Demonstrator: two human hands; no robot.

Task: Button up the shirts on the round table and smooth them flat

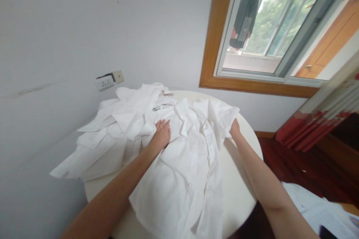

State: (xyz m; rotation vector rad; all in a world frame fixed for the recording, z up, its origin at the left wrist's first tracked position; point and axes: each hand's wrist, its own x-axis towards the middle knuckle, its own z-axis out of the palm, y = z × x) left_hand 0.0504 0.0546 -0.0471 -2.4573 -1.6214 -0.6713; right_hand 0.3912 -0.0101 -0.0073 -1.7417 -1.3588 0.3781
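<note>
A white button-front shirt (pixel 179 171) lies spread on a round white table (pixel 238 179), its lower end hanging toward me. My left hand (pixel 163 133) rests on the shirt's left side near the shoulder, fingers stretched out over the cloth. At the shirt's right sleeve (pixel 224 115), my right hand (pixel 235 129) reaches in under the fabric at its outer end. The cloth covers those fingers, so their grip is hidden. Left of my left hand, more white garments (pixel 109 138) are heaped in loose folds, touching the shirt.
A pale wall (pixel 157 30) stands right behind the table, with a power socket (pixel 105 82) above the heap. A wood-framed window (pixel 206 52) is at the upper right. Red-and-white curtains (pixel 305 127) hang at right. Papers (pixel 316 209) lie low at the right.
</note>
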